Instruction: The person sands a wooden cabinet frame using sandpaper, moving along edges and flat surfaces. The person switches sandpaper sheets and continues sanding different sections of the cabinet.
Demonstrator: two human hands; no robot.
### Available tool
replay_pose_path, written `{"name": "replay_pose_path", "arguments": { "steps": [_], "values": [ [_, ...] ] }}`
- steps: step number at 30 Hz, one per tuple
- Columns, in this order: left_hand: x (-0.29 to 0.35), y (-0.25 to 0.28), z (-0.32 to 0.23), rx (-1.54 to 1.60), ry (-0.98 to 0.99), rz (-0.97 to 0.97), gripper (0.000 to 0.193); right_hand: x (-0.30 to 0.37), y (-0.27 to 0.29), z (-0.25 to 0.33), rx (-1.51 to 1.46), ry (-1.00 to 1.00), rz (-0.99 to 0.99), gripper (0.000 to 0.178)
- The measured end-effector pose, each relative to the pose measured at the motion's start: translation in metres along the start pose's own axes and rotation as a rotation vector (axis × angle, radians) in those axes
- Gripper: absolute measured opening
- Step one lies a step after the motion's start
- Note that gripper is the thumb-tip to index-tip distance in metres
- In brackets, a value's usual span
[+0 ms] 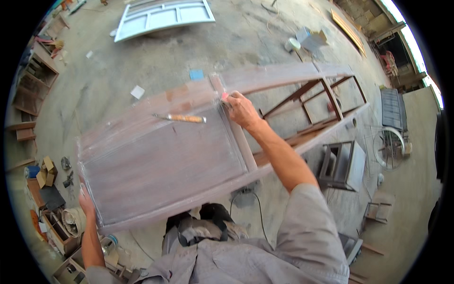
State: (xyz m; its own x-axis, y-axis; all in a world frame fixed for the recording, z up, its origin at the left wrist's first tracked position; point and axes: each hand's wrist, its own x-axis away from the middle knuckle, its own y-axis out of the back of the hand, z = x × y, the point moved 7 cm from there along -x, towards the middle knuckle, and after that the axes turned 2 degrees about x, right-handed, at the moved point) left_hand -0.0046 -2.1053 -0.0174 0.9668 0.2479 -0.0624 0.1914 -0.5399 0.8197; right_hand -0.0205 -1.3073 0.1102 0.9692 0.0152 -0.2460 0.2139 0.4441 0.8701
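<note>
A long wooden door point(165, 165), brown with a whitish dusty film, lies across in front of me. Its left part is a solid panel; its right part is an open frame with crossbars. My left hand point(86, 201) grips the door's left end, its fingers partly hidden by the edge. At the crossbar beside the panel's far right corner, my right hand point(242, 109) is closed on a small pink piece point(224, 96), mostly covered by the fingers; its kind is unclear. On the panel rests a thin-bladed hand tool with a wooden handle point(187, 118), untouched.
Beyond the door, a pale blue panelled frame point(165, 18) stands off the concrete floor point(189, 52). A white bucket point(292, 45) and an open box point(313, 40) sit at far right. A dark cabinet point(344, 165) stands at right. Cluttered boxes point(46, 173) line the left; a cable point(261, 213) trails below.
</note>
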Motion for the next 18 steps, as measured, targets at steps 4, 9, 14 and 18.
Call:
{"name": "replay_pose_path", "arguments": {
  "steps": [4,9,14,18],
  "values": [
    [0.013,-0.002,0.008,0.025,0.228,0.09,0.064,0.141,0.02,0.028,0.142,0.148,0.33,0.024],
    [0.01,0.002,0.008,-0.004,0.167,0.047,0.06,0.179,0.045,0.045,-0.033,-0.003,0.17,0.028],
    [0.011,0.007,-0.028,-0.009,0.141,-0.015,0.047,0.089,0.023,0.022,-0.045,-0.14,0.102,0.03],
    [0.024,0.015,-0.12,-0.296,-0.256,-0.255,0.041,0.13,0.013,0.034,-0.009,0.033,0.07,0.024]
  ]
}}
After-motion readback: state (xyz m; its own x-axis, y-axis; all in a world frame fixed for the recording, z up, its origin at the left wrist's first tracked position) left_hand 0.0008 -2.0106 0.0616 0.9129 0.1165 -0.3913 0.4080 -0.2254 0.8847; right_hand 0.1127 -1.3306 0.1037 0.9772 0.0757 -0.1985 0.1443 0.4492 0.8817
